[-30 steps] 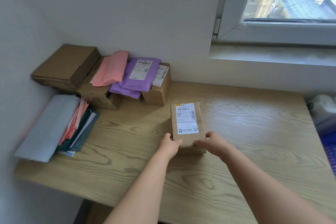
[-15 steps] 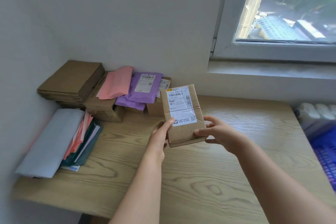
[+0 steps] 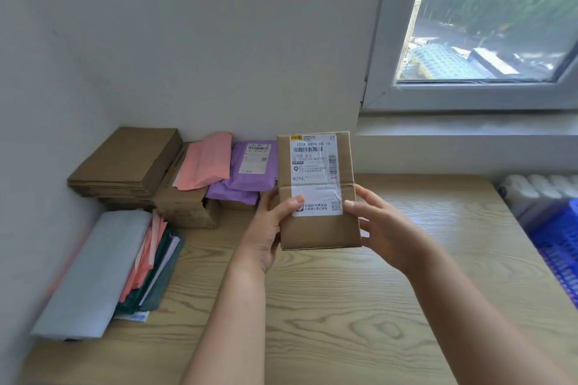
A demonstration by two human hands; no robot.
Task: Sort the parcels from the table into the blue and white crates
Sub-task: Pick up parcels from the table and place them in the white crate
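The left hand [image 3: 271, 228] grips the left edge of a cardboard parcel [image 3: 319, 233], its thumb pressed onto the lower part of the white shipping label [image 3: 314, 166] and its fingers curled behind. The right hand [image 3: 386, 228] holds the right edge in the same way, thumb on the front and fingers round the back. Between them the cardboard parcel is held upright in the air above the middle of the table [image 3: 344, 306], clear of the wood, with the labelled face turned towards the camera. In the table's back-left corner sits a stack of flat cardboard sheets [image 3: 125, 162], and just beside it are brown boxes [image 3: 184, 208] with a pink mailer [image 3: 205, 164] and purple mailers [image 3: 255, 167] lying on top. Along the left edge lies a grey mailer [image 3: 93, 272], with a pile of pink, green and white flat bags [image 3: 153, 262] touching its right side. Past the table's right edge a blue crate [image 3: 560, 247] shows in part, lower than the tabletop. A window [image 3: 488, 15] is set in the wall above the back-right corner.
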